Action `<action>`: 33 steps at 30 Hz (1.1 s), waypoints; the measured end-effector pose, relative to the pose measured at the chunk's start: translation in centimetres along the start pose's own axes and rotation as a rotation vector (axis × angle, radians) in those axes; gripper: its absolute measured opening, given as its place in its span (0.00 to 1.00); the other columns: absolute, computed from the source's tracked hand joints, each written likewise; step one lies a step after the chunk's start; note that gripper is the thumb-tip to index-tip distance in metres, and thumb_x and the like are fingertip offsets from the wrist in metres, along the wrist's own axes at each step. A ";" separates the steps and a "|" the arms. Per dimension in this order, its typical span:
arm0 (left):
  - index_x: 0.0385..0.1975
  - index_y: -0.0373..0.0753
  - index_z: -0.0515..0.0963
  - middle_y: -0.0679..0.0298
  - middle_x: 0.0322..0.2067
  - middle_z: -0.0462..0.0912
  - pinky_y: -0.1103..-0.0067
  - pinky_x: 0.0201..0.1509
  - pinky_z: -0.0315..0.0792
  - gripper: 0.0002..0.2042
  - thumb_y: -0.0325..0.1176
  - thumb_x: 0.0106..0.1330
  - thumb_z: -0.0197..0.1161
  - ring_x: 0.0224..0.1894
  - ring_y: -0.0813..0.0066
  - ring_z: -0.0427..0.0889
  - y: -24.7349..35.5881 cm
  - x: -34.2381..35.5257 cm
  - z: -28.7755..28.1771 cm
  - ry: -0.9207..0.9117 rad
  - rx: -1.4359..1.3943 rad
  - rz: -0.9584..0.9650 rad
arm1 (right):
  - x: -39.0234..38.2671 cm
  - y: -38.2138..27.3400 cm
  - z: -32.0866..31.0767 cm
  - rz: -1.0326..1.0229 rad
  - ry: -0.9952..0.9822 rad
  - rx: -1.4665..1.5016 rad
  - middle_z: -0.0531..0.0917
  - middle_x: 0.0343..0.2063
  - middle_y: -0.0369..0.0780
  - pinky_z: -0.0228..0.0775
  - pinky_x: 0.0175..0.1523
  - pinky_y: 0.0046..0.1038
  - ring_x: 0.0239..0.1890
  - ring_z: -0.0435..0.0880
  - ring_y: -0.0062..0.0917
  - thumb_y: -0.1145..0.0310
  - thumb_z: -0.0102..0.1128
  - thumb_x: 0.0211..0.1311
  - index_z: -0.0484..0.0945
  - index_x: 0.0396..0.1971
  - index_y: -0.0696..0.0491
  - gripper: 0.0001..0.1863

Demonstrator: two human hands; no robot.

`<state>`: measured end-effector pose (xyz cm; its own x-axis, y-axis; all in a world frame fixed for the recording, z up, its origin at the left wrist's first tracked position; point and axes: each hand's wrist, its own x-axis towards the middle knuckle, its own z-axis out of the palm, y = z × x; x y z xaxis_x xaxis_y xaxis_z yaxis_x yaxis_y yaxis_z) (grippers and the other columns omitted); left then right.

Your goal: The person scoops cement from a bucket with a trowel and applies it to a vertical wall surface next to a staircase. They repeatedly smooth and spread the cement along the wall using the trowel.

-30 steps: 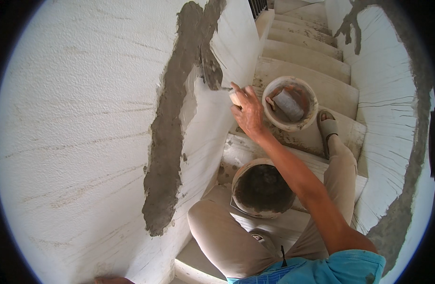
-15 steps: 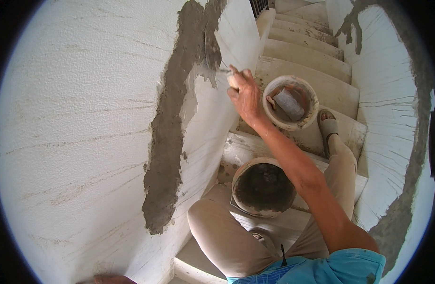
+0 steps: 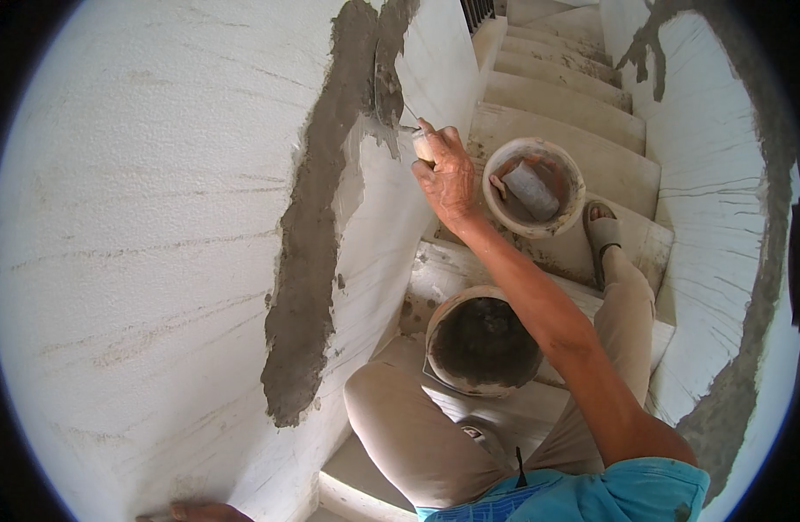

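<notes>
My right hand (image 3: 446,174) is closed around the pale handle of a trowel (image 3: 423,148). The trowel's grey blade lies against the upper part of a band of wet grey mortar (image 3: 317,235) on the left wall, and is hard to tell from the mortar. At the bottom left edge, my left hand (image 3: 204,511) rests at the wall, its fingers stretched out; much of it is cut off by the frame. Below my right forearm stands a bucket (image 3: 433,358) of dark grey mortar (image 3: 487,341).
A second bucket (image 3: 556,228), holding a grey block-like piece (image 3: 532,191), stands one step higher. Narrow stairs (image 3: 565,104) climb away between two walls. Another mortar band (image 3: 770,200) runs along the right wall (image 3: 704,174). My sandaled foot (image 3: 602,228) is beside the upper bucket.
My right hand and the trowel have shifted slightly left along the wall. My left hand shows a little more at the bottom edge. The buckets stay in place.
</notes>
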<state>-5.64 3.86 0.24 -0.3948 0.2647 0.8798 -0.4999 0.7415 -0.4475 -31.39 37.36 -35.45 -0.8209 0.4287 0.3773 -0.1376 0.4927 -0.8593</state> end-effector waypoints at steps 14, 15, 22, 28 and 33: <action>0.68 0.33 0.63 0.41 0.71 0.56 0.45 0.72 0.49 0.31 0.53 0.75 0.45 0.73 0.40 0.53 0.3 0.9 -0.1 0.030 -0.031 0.174 | -1.0 1.2 -1.1 0.069 0.032 0.048 0.73 0.34 0.44 0.71 0.42 0.39 0.35 0.75 0.37 0.79 0.59 0.46 0.77 0.56 0.56 0.30; 0.68 0.33 0.63 0.41 0.71 0.55 0.45 0.72 0.49 0.31 0.53 0.75 0.45 0.73 0.40 0.53 0.2 0.9 -0.2 0.030 -0.031 0.161 | 0.0 1.5 -0.6 0.065 0.029 -0.024 0.74 0.36 0.43 0.74 0.42 0.38 0.35 0.79 0.38 0.79 0.58 0.46 0.76 0.55 0.56 0.29; 0.68 0.33 0.63 0.41 0.72 0.53 0.44 0.72 0.48 0.31 0.52 0.76 0.46 0.73 0.40 0.51 0.2 -0.1 -0.3 -0.021 -0.010 0.032 | 2.3 1.9 1.0 0.023 0.027 -0.029 0.74 0.36 0.43 0.76 0.42 0.36 0.36 0.79 0.36 0.80 0.60 0.45 0.76 0.57 0.54 0.32; 0.67 0.34 0.65 0.43 0.72 0.55 0.44 0.72 0.47 0.30 0.53 0.76 0.46 0.74 0.42 0.51 0.5 0.8 -0.3 0.039 -0.013 0.176 | -2.0 0.4 -2.0 -0.004 -0.135 0.123 0.74 0.35 0.43 0.74 0.42 0.38 0.36 0.79 0.36 0.81 0.61 0.44 0.76 0.56 0.54 0.32; 0.67 0.34 0.65 0.44 0.71 0.56 0.44 0.72 0.48 0.30 0.52 0.76 0.47 0.74 0.43 0.51 0.2 0.5 0.0 0.037 -0.027 0.079 | 0.6 0.5 -1.4 0.059 -0.005 0.082 0.73 0.35 0.43 0.74 0.42 0.38 0.35 0.78 0.36 0.81 0.61 0.43 0.76 0.57 0.54 0.33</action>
<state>-5.97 4.13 0.57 -0.4031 0.3458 0.8473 -0.4471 0.7334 -0.5120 -31.22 38.90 -35.17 -0.8318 0.4509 0.3236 -0.1337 0.4031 -0.9053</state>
